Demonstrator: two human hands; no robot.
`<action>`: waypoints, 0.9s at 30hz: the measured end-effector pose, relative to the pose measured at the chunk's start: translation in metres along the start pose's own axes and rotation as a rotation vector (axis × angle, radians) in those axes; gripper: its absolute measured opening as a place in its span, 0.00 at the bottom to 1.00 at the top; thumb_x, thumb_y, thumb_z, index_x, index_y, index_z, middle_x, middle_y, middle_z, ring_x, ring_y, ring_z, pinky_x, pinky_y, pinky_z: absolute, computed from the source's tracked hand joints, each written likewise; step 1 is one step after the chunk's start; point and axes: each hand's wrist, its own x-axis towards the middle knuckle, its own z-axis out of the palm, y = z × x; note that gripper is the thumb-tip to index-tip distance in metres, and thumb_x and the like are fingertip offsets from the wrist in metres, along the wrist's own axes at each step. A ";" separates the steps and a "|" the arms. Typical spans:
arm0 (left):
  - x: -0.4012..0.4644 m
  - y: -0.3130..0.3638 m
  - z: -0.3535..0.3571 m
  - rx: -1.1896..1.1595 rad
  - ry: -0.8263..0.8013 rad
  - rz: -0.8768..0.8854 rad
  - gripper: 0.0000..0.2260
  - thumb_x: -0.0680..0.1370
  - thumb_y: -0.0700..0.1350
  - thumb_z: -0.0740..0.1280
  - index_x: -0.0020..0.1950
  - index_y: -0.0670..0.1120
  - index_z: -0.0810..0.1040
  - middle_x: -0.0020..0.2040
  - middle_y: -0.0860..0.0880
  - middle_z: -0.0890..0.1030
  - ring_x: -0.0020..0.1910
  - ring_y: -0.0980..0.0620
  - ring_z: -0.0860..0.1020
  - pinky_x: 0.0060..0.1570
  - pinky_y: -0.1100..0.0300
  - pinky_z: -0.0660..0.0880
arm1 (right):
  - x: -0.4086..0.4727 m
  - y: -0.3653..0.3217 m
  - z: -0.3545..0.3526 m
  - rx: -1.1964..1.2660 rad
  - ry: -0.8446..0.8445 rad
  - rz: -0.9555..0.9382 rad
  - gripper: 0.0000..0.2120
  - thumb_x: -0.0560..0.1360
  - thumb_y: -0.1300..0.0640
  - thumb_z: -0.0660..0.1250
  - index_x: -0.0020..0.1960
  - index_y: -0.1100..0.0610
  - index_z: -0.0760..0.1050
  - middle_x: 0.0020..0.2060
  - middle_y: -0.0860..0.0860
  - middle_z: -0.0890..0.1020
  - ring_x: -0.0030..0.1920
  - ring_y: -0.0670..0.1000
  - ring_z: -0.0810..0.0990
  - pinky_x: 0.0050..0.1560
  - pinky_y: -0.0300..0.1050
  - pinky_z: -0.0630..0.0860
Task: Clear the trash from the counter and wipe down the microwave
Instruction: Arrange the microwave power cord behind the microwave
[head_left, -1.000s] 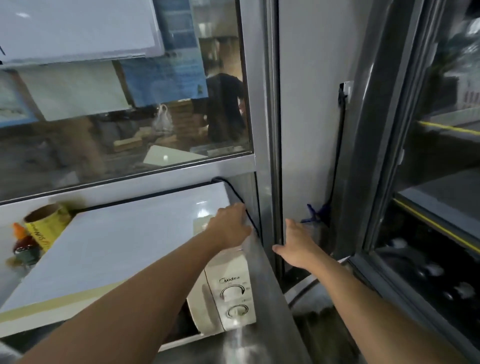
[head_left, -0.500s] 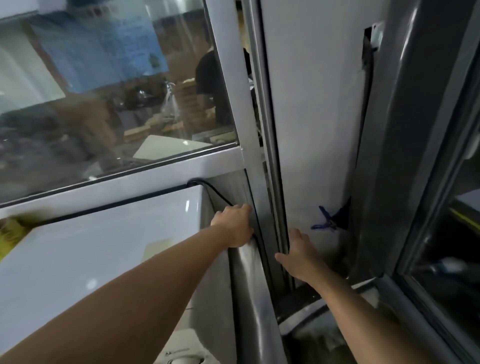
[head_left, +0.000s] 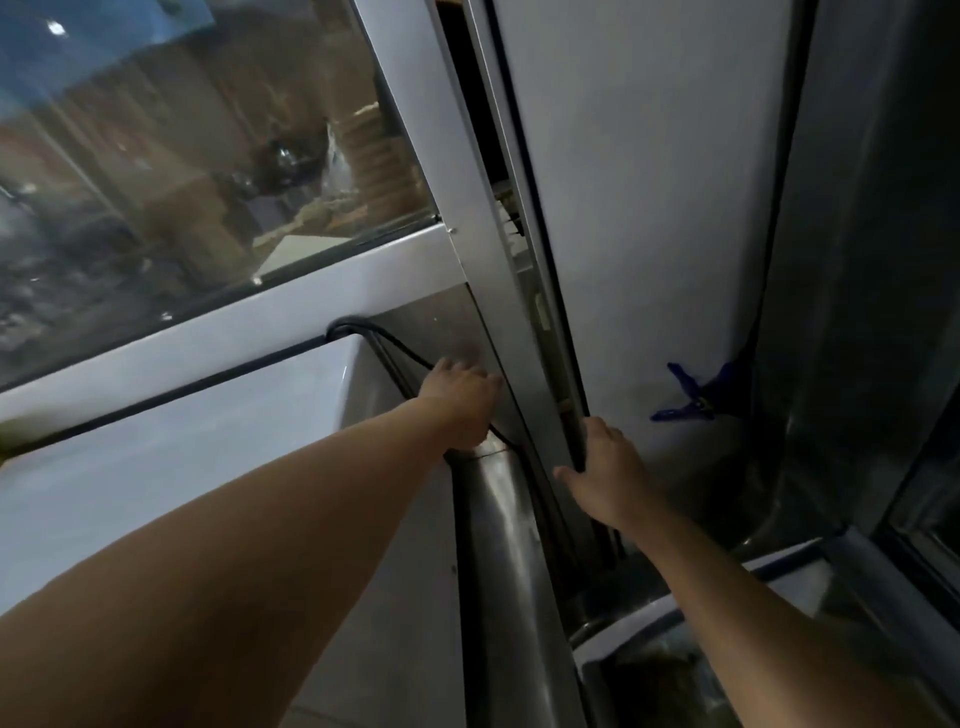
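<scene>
Both hands have reached farther back. Left hand (head_left: 460, 402), fingers curled, rests at the back right corner of the white box-shaped microwave (head_left: 171, 467), over its black power cord (head_left: 400, 349). Right hand (head_left: 602, 465) presses loosely spread fingers against the grey metal window post (head_left: 498, 291). Tugging could snag the cord.

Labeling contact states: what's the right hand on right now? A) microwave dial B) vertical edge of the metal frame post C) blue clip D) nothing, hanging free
B: the right hand lies with straight fingers against the vertical edge of the metal frame post, apart from the blue clip on the wall to its right.
</scene>
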 end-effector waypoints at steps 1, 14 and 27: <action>0.003 -0.001 0.002 0.034 0.005 0.013 0.23 0.77 0.43 0.61 0.72 0.47 0.63 0.70 0.45 0.69 0.68 0.44 0.67 0.66 0.51 0.61 | 0.003 0.002 0.001 -0.001 0.001 -0.002 0.33 0.75 0.53 0.68 0.73 0.61 0.57 0.67 0.59 0.68 0.66 0.57 0.69 0.62 0.47 0.69; 0.017 0.011 0.021 0.156 -0.022 -0.015 0.14 0.77 0.39 0.59 0.62 0.45 0.73 0.63 0.43 0.74 0.63 0.44 0.70 0.63 0.52 0.62 | 0.015 0.019 0.010 0.049 0.032 -0.031 0.32 0.74 0.55 0.69 0.73 0.61 0.58 0.65 0.60 0.69 0.64 0.57 0.70 0.61 0.44 0.68; -0.025 0.014 -0.026 -0.108 0.156 0.002 0.11 0.77 0.52 0.62 0.53 0.49 0.79 0.55 0.47 0.79 0.59 0.45 0.73 0.58 0.50 0.61 | -0.032 0.005 -0.016 0.033 -0.043 0.038 0.30 0.76 0.54 0.67 0.74 0.55 0.57 0.69 0.57 0.65 0.65 0.55 0.70 0.60 0.44 0.69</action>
